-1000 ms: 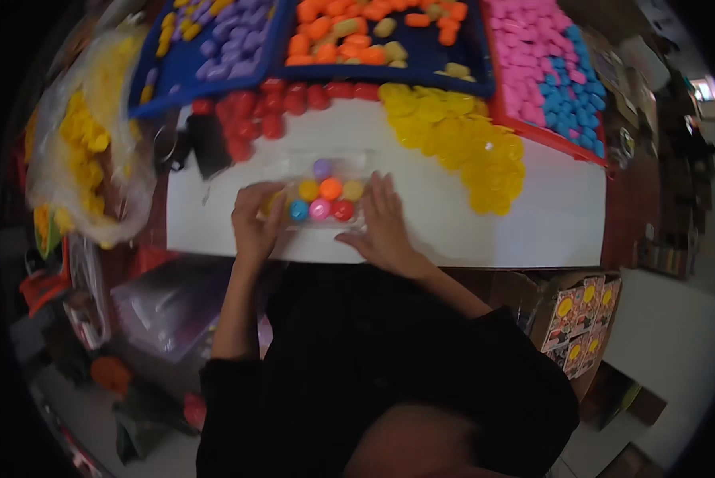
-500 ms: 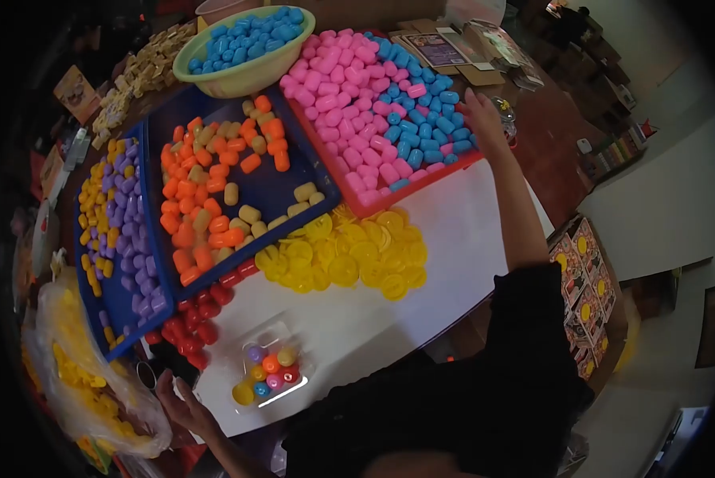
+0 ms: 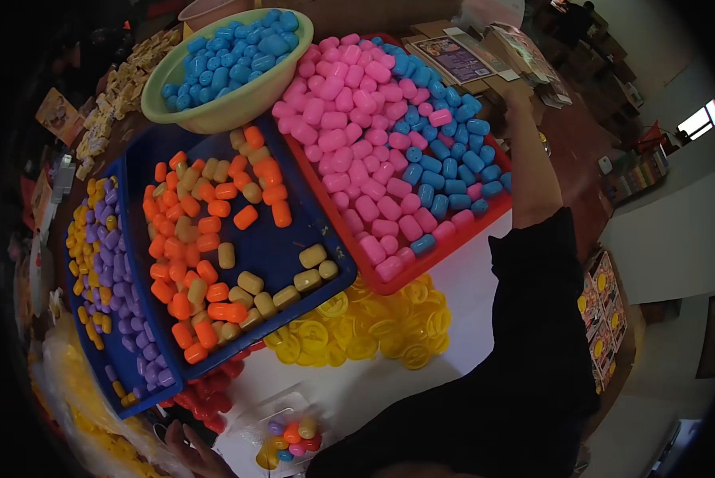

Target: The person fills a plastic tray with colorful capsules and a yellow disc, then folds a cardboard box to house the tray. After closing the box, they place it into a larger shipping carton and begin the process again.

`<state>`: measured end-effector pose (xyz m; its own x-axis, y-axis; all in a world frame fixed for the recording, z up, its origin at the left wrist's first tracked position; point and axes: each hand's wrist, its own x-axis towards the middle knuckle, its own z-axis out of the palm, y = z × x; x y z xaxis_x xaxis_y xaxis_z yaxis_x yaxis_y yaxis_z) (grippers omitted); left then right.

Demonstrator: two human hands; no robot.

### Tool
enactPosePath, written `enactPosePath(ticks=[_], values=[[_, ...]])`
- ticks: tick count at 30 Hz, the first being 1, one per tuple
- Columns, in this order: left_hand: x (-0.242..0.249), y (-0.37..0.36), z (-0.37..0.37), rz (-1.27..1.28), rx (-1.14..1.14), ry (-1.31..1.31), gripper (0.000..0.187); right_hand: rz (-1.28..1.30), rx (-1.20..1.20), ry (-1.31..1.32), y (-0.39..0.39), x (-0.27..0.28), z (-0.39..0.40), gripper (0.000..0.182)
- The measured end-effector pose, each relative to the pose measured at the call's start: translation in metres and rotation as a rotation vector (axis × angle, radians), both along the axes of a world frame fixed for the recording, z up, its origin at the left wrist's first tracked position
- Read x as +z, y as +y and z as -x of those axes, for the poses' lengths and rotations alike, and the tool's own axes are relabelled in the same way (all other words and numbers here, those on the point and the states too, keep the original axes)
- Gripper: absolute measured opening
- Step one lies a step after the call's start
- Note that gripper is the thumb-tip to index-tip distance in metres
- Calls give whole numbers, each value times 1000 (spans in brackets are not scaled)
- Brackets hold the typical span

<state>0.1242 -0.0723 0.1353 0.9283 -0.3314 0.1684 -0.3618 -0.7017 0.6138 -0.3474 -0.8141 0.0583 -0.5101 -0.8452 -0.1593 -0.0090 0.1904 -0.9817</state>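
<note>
My left hand (image 3: 193, 452) is low at the bottom edge, fingers apart and holding nothing. Just right of it, on the white tabletop (image 3: 250, 432), is a clear plastic tray (image 3: 295, 405) with several coloured capsules and a yellow disc in it. My right arm stretches past the right side of a red tray (image 3: 451, 252) of pink capsules (image 3: 349, 131) and blue capsules (image 3: 441, 167). At its end my right hand (image 3: 520, 110) overlaps the near edge of the flat printed cardboard boxes (image 3: 462, 62); its fingers are dim and blurred.
A blue tray (image 3: 294, 259) holds orange and tan capsules. Another blue tray (image 3: 103, 368) has purple and yellow ones. Behind stands a green bowl (image 3: 214, 119) of blue capsules. Yellow discs (image 3: 365, 323) and red capsules (image 3: 206, 398) lie in front. A plastic bag (image 3: 79, 390) sits at left.
My right hand has reached farther away, from the red tray's side to the cardboard boxes. The view has shifted forward, so the trays look larger and my left hand sits lower in the picture.
</note>
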Motion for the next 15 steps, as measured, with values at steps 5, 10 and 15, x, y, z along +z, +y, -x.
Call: enactPosePath(ticks=[5, 10, 15], values=[[-24, 10, -23, 9, -58, -78, 17, 1, 11, -93, 33, 21, -32, 54], [-26, 2, -19, -2, 2, -22, 17, 11, 123, -234, 32, 24, -64, 58], [-19, -7, -18, -32, 0, 39, 17, 201, 189, 139, 68, 10, -100, 51]])
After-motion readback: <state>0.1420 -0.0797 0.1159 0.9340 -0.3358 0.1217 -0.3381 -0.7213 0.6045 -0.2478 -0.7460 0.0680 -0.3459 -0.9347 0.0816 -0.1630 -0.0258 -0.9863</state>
